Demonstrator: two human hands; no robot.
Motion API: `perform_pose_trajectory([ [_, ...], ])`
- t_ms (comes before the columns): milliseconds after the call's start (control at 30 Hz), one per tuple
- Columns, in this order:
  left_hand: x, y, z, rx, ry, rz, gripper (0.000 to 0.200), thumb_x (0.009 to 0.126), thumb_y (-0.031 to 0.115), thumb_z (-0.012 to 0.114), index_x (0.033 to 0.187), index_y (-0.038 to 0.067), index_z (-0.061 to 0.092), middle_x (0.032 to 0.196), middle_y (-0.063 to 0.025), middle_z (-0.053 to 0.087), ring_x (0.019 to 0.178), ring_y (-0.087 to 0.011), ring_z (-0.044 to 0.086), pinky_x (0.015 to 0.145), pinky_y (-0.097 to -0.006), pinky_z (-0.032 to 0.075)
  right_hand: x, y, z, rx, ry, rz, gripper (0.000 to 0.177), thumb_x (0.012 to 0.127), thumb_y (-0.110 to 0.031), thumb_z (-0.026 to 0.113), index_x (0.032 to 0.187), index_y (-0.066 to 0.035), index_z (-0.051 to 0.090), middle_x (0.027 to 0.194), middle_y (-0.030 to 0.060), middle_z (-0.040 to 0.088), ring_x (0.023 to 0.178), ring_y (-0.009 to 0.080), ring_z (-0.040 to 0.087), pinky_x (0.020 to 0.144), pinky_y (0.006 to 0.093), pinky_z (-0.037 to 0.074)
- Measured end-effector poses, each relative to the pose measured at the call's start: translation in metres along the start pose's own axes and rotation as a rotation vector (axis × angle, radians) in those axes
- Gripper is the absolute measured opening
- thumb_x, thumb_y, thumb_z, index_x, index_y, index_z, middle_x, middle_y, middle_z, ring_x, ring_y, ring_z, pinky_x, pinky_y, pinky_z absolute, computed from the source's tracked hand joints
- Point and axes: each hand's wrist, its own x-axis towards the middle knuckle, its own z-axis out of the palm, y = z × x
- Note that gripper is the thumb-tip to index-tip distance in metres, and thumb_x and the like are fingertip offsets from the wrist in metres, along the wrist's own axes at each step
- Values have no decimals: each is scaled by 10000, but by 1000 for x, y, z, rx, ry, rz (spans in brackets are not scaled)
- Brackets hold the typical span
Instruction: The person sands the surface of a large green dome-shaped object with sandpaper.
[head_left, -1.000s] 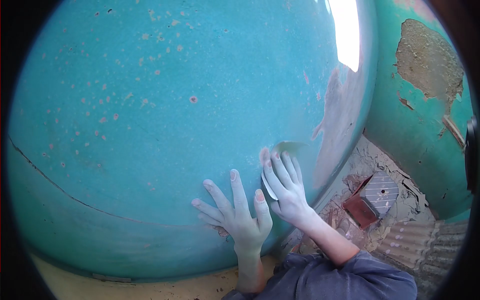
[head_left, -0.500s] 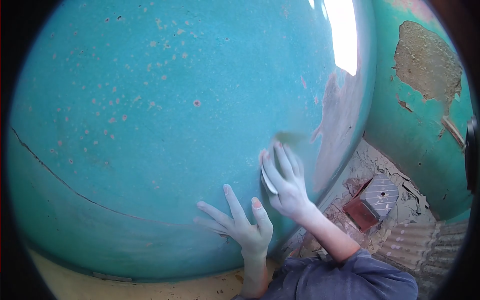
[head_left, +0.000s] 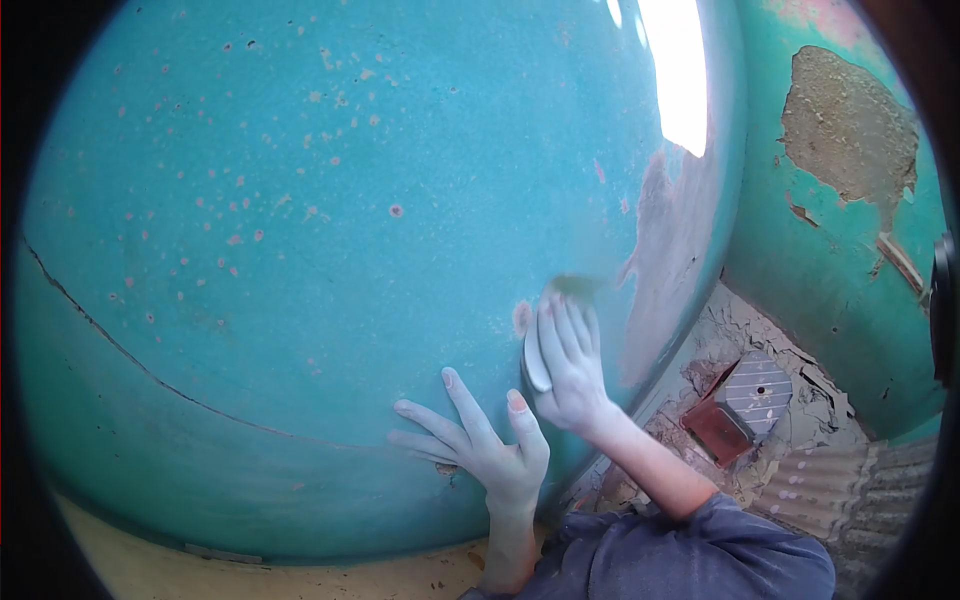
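A large curved turquoise-painted wall fills most of the view, marked with pale specks and chips. My left hand rests against it, fingers spread and holding nothing. Up and to its right, my right hand presses what looks like a folded piece of sandpaper flat on the paint. A pale edge shows beside the palm and a blurred brownish edge past the fingertips; the rest is covered. Both hands are coated in pale dust. A round pinkish spot lies just left of the right hand's fingers.
A grey bare patch runs along the wall's right side. Beyond stands another green wall with a broken patch. Below, a reddish box with a striped grey top sits on debris, near corrugated sheeting.
My right hand has slid slightly down with the sandpaper, its fingers now closer together, and the pinkish spot is uncovered. My left hand stays nearly in place. The view has shifted a little.
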Motion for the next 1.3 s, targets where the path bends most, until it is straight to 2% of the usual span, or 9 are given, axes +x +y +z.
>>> perform_pose_trajectory([
  [67,-2,6,-3,-46,-9,-8,662,999,405,479,1535,39,347,1617,-327,-18,1438,-597,-138,1087,-746,-45,23,7,-5,-67,32,-75,677,910,-96,577,1458,170,283,1480,374,351,1409,537,297,1171,600,193],
  [167,-8,13,-2,-29,-107,-26,663,1005,396,454,1543,32,323,1617,-328,-20,1435,-601,-141,1084,-743,-62,8,7,18,36,110,6,654,909,-174,562,1450,132,355,1493,372,333,1408,535,299,1142,642,194],
  [267,-12,13,9,-123,-128,-21,636,1006,414,427,1517,36,393,1600,-364,-1,1424,-624,-135,1060,-756,-90,-73,0,58,91,-1,99,690,943,-226,527,1461,162,288,1503,400,281,1409,576,248,1149,656,157],
  [367,-12,11,17,-62,-177,-43,621,1005,398,431,1514,43,404,1597,-369,-8,1425,-618,-149,1054,-760,-96,-79,9,62,119,-67,149,701,963,-235,489,1470,178,235,1527,404,219,1427,581,190,1163,650,111],
  [433,-14,8,22,9,-152,-13,628,1000,405,436,1516,49,402,1595,-372,-24,1404,-642,-168,1032,-777,-103,-52,16,47,143,-84,175,705,977,-238,463,1477,186,204,1543,405,177,1441,581,146,1170,648,80],
  [600,-16,0,30,56,-160,7,636,997,432,429,1516,65,409,1594,-369,-61,1364,-686,-189,981,-812,-114,45,35,6,209,180,213,759,999,-290,424,1499,182,102,1572,396,65,1472,559,13,1171,643,1],
  [867,-19,-9,44,165,-133,43,655,1015,431,404,1559,79,316,1604,-342,-99,1386,-647,-212,994,-796,-134,-100,23,78,74,-63,126,855,970,-368,478,1503,176,91,1567,413,40,1466,574,12,1168,646,-1],
  [1133,-25,-14,48,164,-110,64,590,1021,440,344,1493,107,465,1624,-310,-54,1363,-688,-186,979,-798,-157,74,86,-8,308,265,182,859,956,-351,526,1547,96,91,1579,398,20,1478,551,12,1185,606,5],
  [1300,-23,-12,51,241,-61,103,584,1042,400,314,1527,85,393,1622,-314,-47,1397,-636,-203,1005,-778,-159,-10,59,30,135,65,181,938,941,-386,574,1528,135,60,1569,410,29,1478,549,9,1197,575,12],
])
